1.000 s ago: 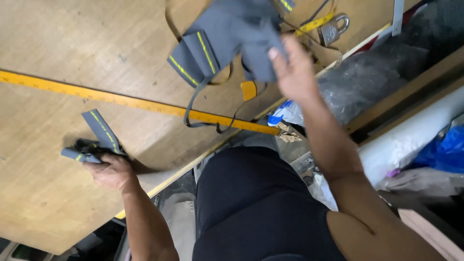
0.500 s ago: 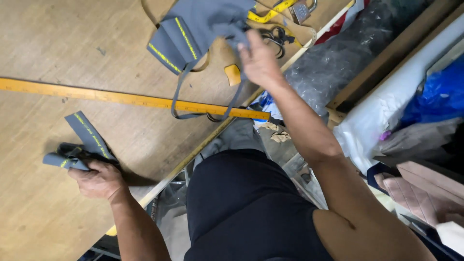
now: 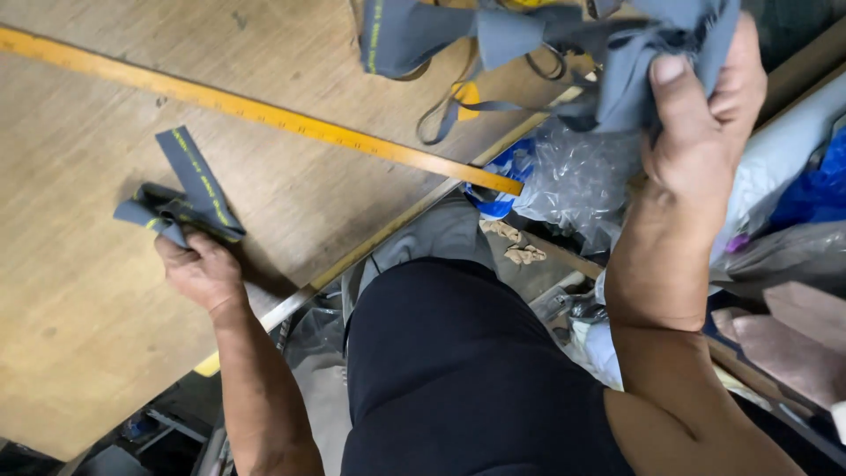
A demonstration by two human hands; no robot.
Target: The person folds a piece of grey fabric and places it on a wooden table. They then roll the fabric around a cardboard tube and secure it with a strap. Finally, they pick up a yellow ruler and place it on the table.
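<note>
My right hand grips a bunch of grey fabric pieces with yellow-lettered edges, lifted at the top right above the table's edge. Several thin grey strips dangle from the bunch. My left hand rests on the wooden table and holds a small grey fabric strip with a yellow selvedge line, folded and crossed over itself. A long yellow ruler lies diagonally across the table between the two hands.
A crumpled clear plastic bag and something blue lie off the table's edge. Blue plastic and pale rolled material are at the right. A yellow object sits behind the dangling strips.
My right hand has pulled the grey fabric bunch to the right and closer to me. The view has swung in nearer. My left hand stays on the small strip.
</note>
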